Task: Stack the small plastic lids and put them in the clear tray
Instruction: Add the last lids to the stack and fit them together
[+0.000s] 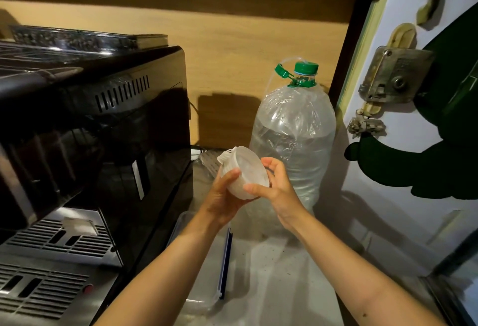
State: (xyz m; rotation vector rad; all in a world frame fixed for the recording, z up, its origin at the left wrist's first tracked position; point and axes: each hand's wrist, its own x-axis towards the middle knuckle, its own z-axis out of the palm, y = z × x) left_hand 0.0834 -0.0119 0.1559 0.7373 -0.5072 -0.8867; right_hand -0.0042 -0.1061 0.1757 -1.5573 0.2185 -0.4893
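Note:
A stack of small translucent plastic lids (244, 170) is held up in the air above the counter, tilted on its side. My left hand (222, 196) grips the stack from below and the left. My right hand (274, 183) pinches its right rim with thumb and fingers. The clear tray (186, 225) with a dark blue edge lies on the counter under my left forearm, which hides most of it. What lies inside the tray cannot be seen.
A black appliance (103, 129) on a metal vented unit (51, 274) fills the left side. A large clear water bottle (294, 144) with a green cap stands right behind my hands. A white door (403, 160) with a lock bounds the right. A white perforated plastic piece (209, 161) lies behind the stack.

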